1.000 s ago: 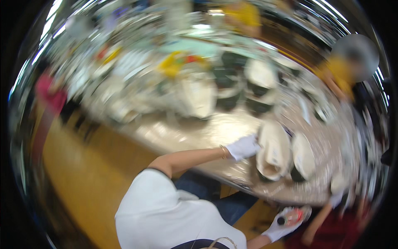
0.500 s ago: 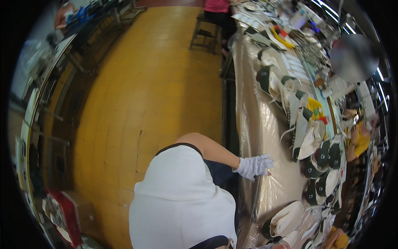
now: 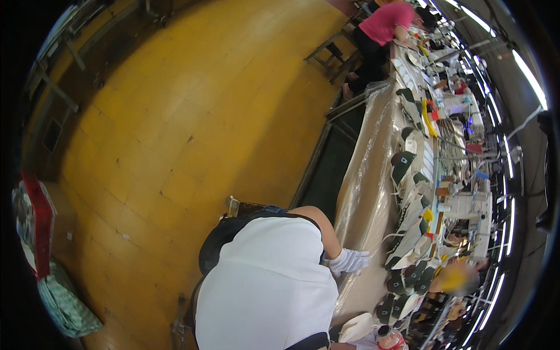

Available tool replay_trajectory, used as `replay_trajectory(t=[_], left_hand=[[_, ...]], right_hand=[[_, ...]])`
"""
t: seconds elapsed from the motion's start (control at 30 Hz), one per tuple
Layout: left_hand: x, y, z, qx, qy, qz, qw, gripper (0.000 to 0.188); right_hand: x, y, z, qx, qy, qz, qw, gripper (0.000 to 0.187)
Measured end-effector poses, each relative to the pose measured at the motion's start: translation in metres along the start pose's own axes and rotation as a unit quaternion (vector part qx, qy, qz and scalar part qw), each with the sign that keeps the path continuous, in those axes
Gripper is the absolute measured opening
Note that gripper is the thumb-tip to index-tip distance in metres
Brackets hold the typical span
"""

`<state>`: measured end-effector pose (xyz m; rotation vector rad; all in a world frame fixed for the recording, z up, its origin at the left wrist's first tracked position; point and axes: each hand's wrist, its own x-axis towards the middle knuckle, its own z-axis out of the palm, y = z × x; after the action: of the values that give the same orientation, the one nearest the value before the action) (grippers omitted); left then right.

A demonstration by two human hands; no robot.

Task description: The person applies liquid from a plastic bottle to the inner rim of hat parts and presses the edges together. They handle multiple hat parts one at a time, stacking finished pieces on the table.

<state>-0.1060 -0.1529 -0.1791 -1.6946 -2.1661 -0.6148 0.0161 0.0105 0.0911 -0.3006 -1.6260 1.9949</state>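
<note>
My left hand (image 3: 348,262), in a white glove, lies with its fingers stretched out on the plastic-covered table (image 3: 364,201), close to the table's near edge. Nothing is in it. At the lower edge of the picture a bit of white glove marks my right hand (image 3: 366,342), its fingers mostly cut off. Right by it stands a clear bottle with a dark cap and a pinkish red part (image 3: 394,339); whether the hand touches it I cannot tell. A cream cap piece (image 3: 356,328) lies between the hands. Dark green and cream caps (image 3: 402,281) are heaped beyond.
More caps (image 3: 403,166) line the table toward the far end, with sewing machines (image 3: 473,204) behind. A person in pink (image 3: 385,24) leans over the table beside a stool (image 3: 332,53). A green striped sack (image 3: 67,303) and a red-edged box (image 3: 38,227) stand on the yellow floor (image 3: 175,146).
The view has turned, so the table runs more slantwise. My left hand now lies nearer the table's edge. The bottle shows more clearly, and the person in pink is more fully in view.
</note>
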Motion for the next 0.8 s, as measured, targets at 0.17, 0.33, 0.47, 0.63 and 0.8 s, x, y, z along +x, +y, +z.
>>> replay_trajectory(t=[0.17, 0.33, 0.47, 0.63, 0.8], left_hand=[[0.001, -0.014, -0.018, 0.095, -0.004, 0.118, 0.988, 0.076], [0.007, -0.029, -0.007, 0.088, 0.071, 0.089, 0.99, 0.057], [0.019, -0.04, 0.013, 0.062, 0.111, 0.096, 0.987, 0.042], [0.034, -0.028, 0.043, 0.018, 0.155, 0.136, 0.978, 0.024], [0.038, -0.005, 0.063, 0.003, 0.382, 0.196, 0.903, 0.013]], right_hand=[[0.014, 0.011, 0.065, -0.032, -0.043, 0.021, 0.998, 0.037], [0.019, 0.044, 0.105, -0.058, -0.048, 0.068, 0.995, 0.037], [0.02, 0.07, 0.116, -0.079, -0.029, 0.107, 0.991, 0.037], [0.005, 0.078, 0.101, -0.096, 0.039, 0.13, 0.986, 0.036], [-0.035, 0.065, 0.064, -0.094, 0.146, 0.121, 0.977, 0.036]])
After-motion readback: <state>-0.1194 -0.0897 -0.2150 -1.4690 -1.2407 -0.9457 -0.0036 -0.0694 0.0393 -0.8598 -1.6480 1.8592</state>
